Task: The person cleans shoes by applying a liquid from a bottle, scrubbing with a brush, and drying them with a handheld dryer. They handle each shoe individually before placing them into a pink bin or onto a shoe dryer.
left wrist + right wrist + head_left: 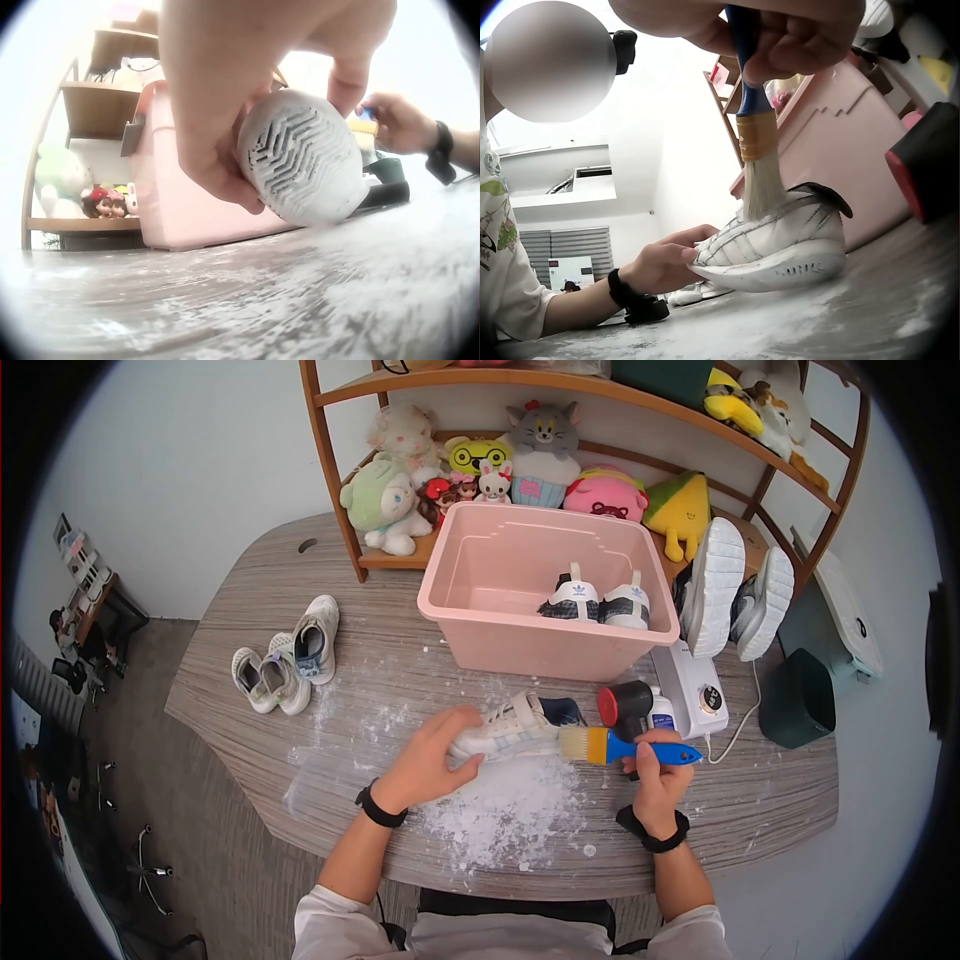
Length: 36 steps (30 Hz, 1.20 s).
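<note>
A white shoe (510, 730) with a dark lining lies tilted on the powdered table, its patterned sole (304, 157) facing the left wrist camera. The left hand (435, 755) grips its toe end, thumb on the near side. In the right hand (660, 780) is the blue handle (668, 753) of a brush; its pale bristles (762, 184) touch the shoe's side near the opening in the right wrist view. White powder (510, 815) covers the table in front of the shoe.
Behind stands a pink bin (550, 645) holding two shoes. Right of the shoe are a black-and-red object (627, 705), a small bottle (661, 712) and a white device (692, 690) bearing upright shoes. Several shoes (315, 640) lie at left. A shelf (400, 563) holds plush toys.
</note>
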Each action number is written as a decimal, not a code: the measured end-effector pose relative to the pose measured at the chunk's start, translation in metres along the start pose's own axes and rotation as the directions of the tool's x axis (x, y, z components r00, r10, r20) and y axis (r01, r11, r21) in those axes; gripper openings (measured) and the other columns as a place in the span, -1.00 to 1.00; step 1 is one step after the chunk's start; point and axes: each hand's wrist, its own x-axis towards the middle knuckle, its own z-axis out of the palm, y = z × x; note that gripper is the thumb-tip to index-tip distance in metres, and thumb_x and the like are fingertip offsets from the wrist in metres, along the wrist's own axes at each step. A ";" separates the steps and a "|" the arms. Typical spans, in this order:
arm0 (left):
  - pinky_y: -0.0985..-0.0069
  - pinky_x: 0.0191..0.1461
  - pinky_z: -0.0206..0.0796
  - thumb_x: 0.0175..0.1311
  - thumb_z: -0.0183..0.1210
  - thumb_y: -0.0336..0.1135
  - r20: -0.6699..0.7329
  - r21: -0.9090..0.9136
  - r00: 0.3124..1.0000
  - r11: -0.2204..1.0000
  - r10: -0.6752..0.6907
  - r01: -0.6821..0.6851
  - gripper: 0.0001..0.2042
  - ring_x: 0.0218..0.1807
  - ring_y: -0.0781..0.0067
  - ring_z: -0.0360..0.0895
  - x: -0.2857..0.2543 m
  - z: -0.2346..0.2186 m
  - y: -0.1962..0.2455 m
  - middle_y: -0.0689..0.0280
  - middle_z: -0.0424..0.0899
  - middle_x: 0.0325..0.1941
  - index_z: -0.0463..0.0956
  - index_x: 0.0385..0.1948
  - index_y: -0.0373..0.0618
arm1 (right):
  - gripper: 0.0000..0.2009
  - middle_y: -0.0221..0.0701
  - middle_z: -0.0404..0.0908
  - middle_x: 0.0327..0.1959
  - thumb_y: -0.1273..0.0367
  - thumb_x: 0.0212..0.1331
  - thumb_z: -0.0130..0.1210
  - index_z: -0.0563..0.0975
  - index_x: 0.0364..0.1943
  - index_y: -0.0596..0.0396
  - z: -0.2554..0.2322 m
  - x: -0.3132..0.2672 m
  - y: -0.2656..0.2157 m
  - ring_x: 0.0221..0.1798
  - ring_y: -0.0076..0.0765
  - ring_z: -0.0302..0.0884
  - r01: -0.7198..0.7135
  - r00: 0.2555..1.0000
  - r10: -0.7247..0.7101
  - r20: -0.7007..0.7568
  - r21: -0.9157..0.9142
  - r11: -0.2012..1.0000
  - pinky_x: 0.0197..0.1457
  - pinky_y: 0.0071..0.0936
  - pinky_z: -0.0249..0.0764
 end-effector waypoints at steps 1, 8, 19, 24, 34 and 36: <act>0.22 0.31 0.43 0.13 0.38 -0.43 0.022 -0.033 1.000 0.999 -0.018 0.019 -0.53 0.28 -0.12 0.56 0.000 -0.001 -0.001 0.00 0.59 0.27 0.48 0.12 -0.15 | -0.91 -0.37 0.63 -0.24 0.45 0.43 0.13 0.56 -0.14 0.21 0.001 0.001 0.000 -0.42 -0.55 0.57 -0.023 1.000 0.023 -0.009 -0.001 1.000 -0.36 -0.60 0.54; 0.17 0.31 0.42 0.15 0.38 -0.38 0.065 -0.067 0.997 0.996 -0.050 0.054 -0.55 0.27 -0.21 0.54 0.002 -0.007 0.000 0.00 0.58 0.27 0.47 0.09 -0.12 | -0.91 -0.37 0.63 -0.30 0.47 0.42 0.15 0.57 -0.13 0.21 -0.004 0.012 -0.001 -0.40 -0.58 0.57 -0.110 0.985 0.119 -0.127 0.070 0.991 -0.34 -0.61 0.52; 0.18 0.33 0.41 -0.02 0.35 -0.51 0.171 -0.039 0.983 0.997 -0.061 0.068 -0.57 0.32 -0.17 0.48 0.003 -0.011 0.002 0.05 0.47 0.34 0.44 -0.05 -0.09 | -0.87 -0.36 0.64 -0.29 0.40 0.45 0.12 0.57 -0.14 0.21 -0.007 0.015 0.009 -0.47 -0.57 0.54 -0.164 0.977 0.167 -0.131 0.030 0.986 -0.42 -0.62 0.45; 0.17 0.34 0.40 -0.01 0.33 -0.51 0.187 0.003 0.982 0.999 -0.041 0.042 -0.55 0.34 -0.20 0.45 0.001 -0.009 -0.002 0.03 0.44 0.36 0.43 -0.02 -0.10 | -0.87 -0.38 0.64 -0.30 0.40 0.45 0.12 0.58 -0.17 0.20 -0.007 0.014 0.006 -0.48 -0.60 0.52 -0.126 0.977 0.142 -0.156 0.107 0.986 -0.43 -0.63 0.42; 0.14 0.42 0.31 0.08 0.47 -0.30 0.162 0.068 0.985 0.996 -0.067 0.056 -0.27 0.36 -0.18 0.41 0.002 -0.002 0.002 -0.04 0.44 0.34 0.36 0.35 -0.14 | -0.91 -0.41 0.64 -0.35 0.47 0.39 0.18 0.60 -0.13 0.20 -0.011 0.017 0.015 -0.42 -0.58 0.54 -0.077 0.988 0.072 -0.133 -0.032 0.997 -0.38 -0.60 0.44; 0.14 0.43 0.30 0.09 0.47 -0.31 0.173 0.075 0.983 0.996 -0.064 0.052 -0.28 0.37 -0.17 0.41 0.002 -0.002 -0.001 -0.04 0.44 0.35 0.37 0.34 -0.15 | -0.90 -0.40 0.64 -0.36 0.51 0.34 0.22 0.61 -0.13 0.22 -0.012 0.018 0.012 -0.39 -0.53 0.57 -0.019 0.994 0.007 -0.109 -0.105 0.994 -0.35 -0.54 0.47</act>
